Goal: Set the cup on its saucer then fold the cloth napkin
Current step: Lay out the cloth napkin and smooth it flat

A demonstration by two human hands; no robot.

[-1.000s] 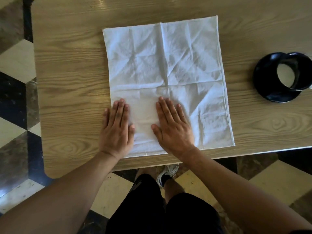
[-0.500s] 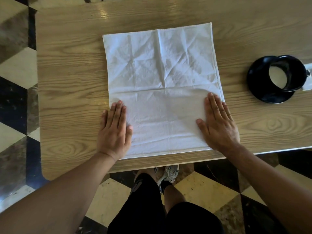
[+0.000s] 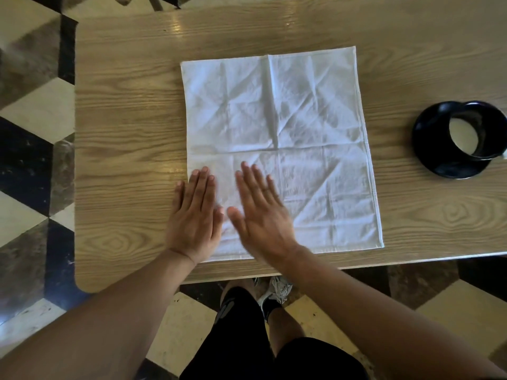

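The napkin (image 3: pixel 279 149) lies spread flat (creased, unfolded) on the counter (image 3: pixel 123 133). Both hands press its near left part, fingers straight: left hand (image 3: pixel 194 218) over its left edge, right hand (image 3: pixel 260 215) just beside. The cup (image 3: pixel 478 133) stands on its saucer (image 3: pixel 430 149), far right.

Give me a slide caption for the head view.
Both hands, left and right, flat on the unfolded white napkin; black cup on saucer.
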